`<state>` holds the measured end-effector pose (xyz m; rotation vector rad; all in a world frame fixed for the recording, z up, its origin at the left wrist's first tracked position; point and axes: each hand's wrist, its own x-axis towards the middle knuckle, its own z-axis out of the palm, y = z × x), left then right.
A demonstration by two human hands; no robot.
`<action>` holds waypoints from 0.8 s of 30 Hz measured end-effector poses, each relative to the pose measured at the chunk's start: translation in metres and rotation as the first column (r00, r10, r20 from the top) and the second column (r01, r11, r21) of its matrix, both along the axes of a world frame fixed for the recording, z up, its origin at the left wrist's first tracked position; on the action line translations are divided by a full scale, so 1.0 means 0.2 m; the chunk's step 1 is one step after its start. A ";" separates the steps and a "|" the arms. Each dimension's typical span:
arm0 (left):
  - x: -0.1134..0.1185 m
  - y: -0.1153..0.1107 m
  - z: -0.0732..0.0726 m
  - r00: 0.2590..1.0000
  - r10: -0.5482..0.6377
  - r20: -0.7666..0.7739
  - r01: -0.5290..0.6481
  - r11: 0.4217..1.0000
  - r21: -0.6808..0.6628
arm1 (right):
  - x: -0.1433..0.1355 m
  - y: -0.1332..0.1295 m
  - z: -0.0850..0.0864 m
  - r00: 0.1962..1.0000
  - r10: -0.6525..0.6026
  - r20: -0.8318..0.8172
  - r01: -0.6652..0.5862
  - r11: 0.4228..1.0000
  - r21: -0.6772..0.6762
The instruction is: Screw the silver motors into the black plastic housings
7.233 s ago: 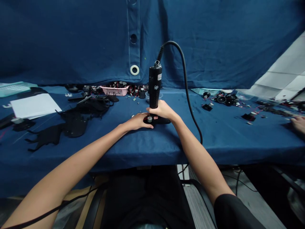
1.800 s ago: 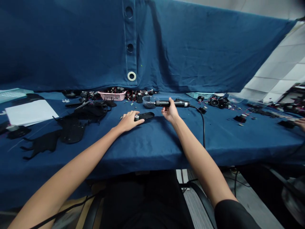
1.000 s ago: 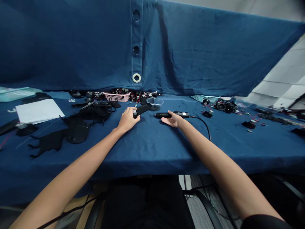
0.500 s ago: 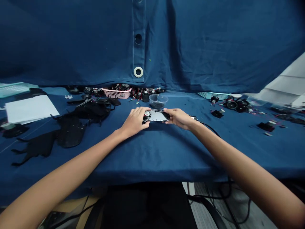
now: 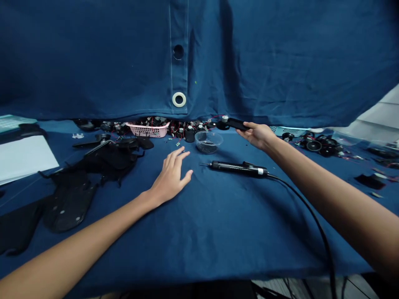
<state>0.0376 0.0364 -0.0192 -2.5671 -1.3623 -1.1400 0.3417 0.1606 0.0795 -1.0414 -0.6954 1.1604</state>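
My left hand hovers over or rests on the blue cloth, fingers apart, with nothing in it. At the back, right of the middle, my right hand grips one end of a flat black part. A round piece with a white top and red wires shows at the part's far end. Between the hands and farther back stands a clear round bowl with small dark pieces inside. In front of the bowl lies a black electric screwdriver, its tip towards the left and its cable running right.
A pink basket full of wired parts is at the back. Black fabric pieces and white paper lie on the left. At the right are a teal basket and dark round parts. A blue curtain hangs behind.
My left hand has let go of the flat device and opened. My right hand has carried a flat black part back and to the right. The screwdriver has come into full view.
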 end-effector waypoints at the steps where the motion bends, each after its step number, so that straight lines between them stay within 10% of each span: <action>1: -0.01 0.01 -0.02 1.000 0.000 -0.006 0.000 1.000 -0.019 | 0.01 0.07 0.00 0.999 -0.038 -0.005 0.038 0.999 -0.007; 11: -0.02 0.05 -0.08 0.999 -0.046 -0.005 0.044 0.986 -0.161 | -0.18 0.60 -0.17 0.997 -0.076 -0.013 0.073 0.984 -0.162; 24: -0.02 0.07 -0.07 0.998 -0.055 0.038 0.062 0.974 -0.217 | -0.56 0.93 -0.14 0.999 0.029 -0.039 -0.033 0.993 -0.117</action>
